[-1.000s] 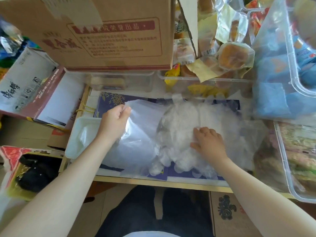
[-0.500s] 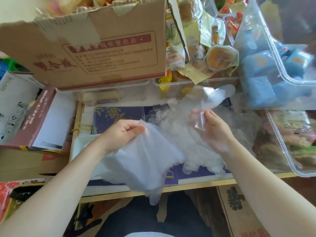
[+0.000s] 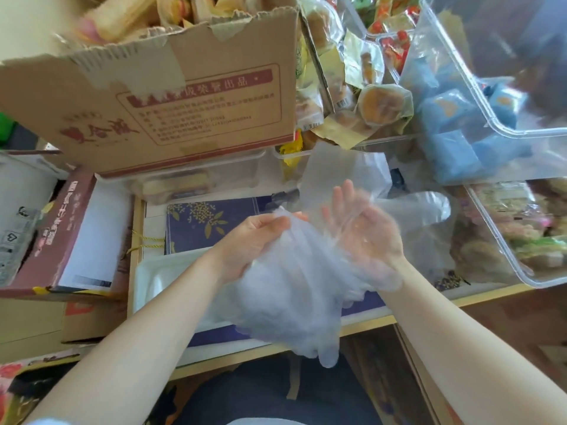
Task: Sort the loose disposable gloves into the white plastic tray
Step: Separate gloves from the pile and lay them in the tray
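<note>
head view: left hand [image 3: 245, 243] pinches the clear gloves [image 3: 294, 296] — right hand [image 3: 365, 237] lies flat under them, grip open — above the counter's [image 3: 368, 323] near edge, white tray [image 3: 153, 280] at left.

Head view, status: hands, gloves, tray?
Left hand pinches glove bundle. Right hand open, palm up under it. White tray lower left, partly covered by gloves.

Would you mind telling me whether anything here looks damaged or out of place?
Yes: the cardboard box behind the desk has a ragged, torn top edge with tape peeling. The gloves hang bunched between both hands, none yet in the white tray.
</note>
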The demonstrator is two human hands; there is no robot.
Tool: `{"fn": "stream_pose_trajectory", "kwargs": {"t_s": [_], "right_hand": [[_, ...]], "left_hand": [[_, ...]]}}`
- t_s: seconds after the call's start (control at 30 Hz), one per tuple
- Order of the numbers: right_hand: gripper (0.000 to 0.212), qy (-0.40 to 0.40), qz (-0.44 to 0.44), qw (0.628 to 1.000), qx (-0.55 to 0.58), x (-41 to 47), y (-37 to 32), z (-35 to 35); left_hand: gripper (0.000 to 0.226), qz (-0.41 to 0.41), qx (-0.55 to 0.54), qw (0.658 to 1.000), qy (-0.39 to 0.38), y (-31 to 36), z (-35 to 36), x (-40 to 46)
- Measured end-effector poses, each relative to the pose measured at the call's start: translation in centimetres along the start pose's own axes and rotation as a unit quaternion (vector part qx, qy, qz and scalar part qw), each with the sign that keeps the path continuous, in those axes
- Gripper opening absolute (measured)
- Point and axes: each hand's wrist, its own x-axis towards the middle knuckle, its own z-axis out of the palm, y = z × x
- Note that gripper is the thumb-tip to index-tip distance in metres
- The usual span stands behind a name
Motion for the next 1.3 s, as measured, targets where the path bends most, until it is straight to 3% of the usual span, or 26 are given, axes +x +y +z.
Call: {"fn": "stream_pose_trajectory", "kwargs": {"t_s": [0.1, 0.17, 0.2, 0.23, 0.27, 0.3, 0.33, 0.37, 0.4, 0.43, 0.5, 0.53, 0.57, 0.63, 0.73, 0.8, 0.9, 1.0, 1.07, 1.2, 1.3], "right_hand": [[0.014, -0.026, 0.031, 0.999, 0.013, -0.6, -0.2, 1.5], [0.015, -0.104, 0.079, 0.988, 0.086, -0.2, 0.1, 0.2], [0.025, -0.105, 0.054, 0.989, 0.093, -0.8, -0.3, 0.0], [0.041, -0.116, -0.036, 0.992, 0.043, -1.2, -0.2, 0.4], [0.055, -0.203, -0.128, 0.969, -0.062, -1.5, 0.3, 0.8], [0.059, -0.092, -0.046, 0.983, -0.149, -0.7, 0.5, -0.9], [0.046, -0.159, 0.008, 0.981, -0.107, -0.8, 0.2, -1.8], [0.038, -0.31, 0.063, 0.946, -0.064, -1.5, -0.5, -3.0], [0.049, -0.207, -0.04, 0.971, -0.116, -2.4, -1.7, -3.6], [0.065, -0.151, -0.036, 0.983, -0.102, -2.1, -2.2, -5.3], [0.062, -0.116, -0.037, 0.983, -0.141, -2.9, -3.3, -4.8], [0.068, -0.207, 0.015, 0.97, -0.131, -2.7, -2.7, -2.9], [0.078, -0.217, 0.084, 0.958, -0.168, -2.7, -3.5, -1.4], [0.084, -0.161, 0.083, 0.922, -0.342, -3.0, -4.3, 1.0], [0.039, -0.094, 0.006, 0.807, -0.583, -1.8, -3.3, 3.9], [0.018, -0.075, -0.067, 0.775, -0.624, -1.3, -2.4, 5.1], [0.016, 0.003, -0.188, 0.785, -0.591, -0.6, -1.6, 5.5], [0.023, 0.065, -0.27, 0.754, -0.596, -0.2, -1.7, 4.9], [0.025, 0.059, -0.287, 0.754, -0.589, -0.6, -1.9, 4.6], [0.027, -0.079, -0.249, 0.797, -0.545, -3.2, -2.3, 5.8], [0.023, -0.237, -0.129, 0.848, -0.456, -5.3, -2.8, 7.2]], "left_hand": [[0.055, -0.018, -0.096, 0.995, -0.018, -0.5, -0.1, 0.3], [0.042, 0.0, -0.14, 0.99, -0.005, -0.6, 0.3, 0.2], [0.032, 0.011, -0.154, 0.988, 0.025, -0.6, 0.2, 0.2], [0.024, 0.025, -0.16, 0.985, 0.055, -0.4, 0.2, 0.0], [0.021, 0.044, -0.153, 0.984, 0.075, -0.2, -0.2, -0.1], [0.02, 0.06, -0.134, 0.985, 0.09, 0.2, -0.6, -0.4], [0.02, 0.074, -0.099, 0.987, 0.1, 0.6, -1.0, -0.7], [0.021, 0.084, -0.058, 0.988, 0.113, 1.2, -1.4, -0.9], [0.024, 0.095, -0.012, 0.988, 0.122, 1.7, -1.8, -1.1], [0.028, 0.106, 0.037, 0.984, 0.137, 2.4, -2.0, -1.4], [0.03, 0.123, 0.126, 0.972, 0.153, 3.2, -2.7, -1.8], [0.029, 0.122, 0.156, 0.969, 0.147, 3.4, -3.0, -2.0], [0.027, 0.116, 0.181, 0.967, 0.138, 3.7, -3.1, -2.2], [0.027, 0.105, 0.246, 0.957, 0.115, 4.1, -2.9, -2.6], [0.028, 0.104, 0.292, 0.945, 0.109, 4.3, -2.3, -3.0], [0.024, 0.102, 0.294, 0.942, 0.122, 4.2, -2.0, -3.1], [0.022, 0.12, 0.286, 0.928, 0.207, 4.1, -2.5, -2.7], [0.03, 0.117, 0.322, 0.879, 0.333, 3.7, -4.7, -1.9], [0.043, 0.074, 0.371, 0.847, 0.374, 3.6, -6.2, -1.8], [0.036, -0.007, 0.4, 0.83, 0.389, 3.7, -7.2, -1.9], [0.04, -0.006, 0.334, 0.858, 0.391, 3.8, -7.0, -1.5]]}}
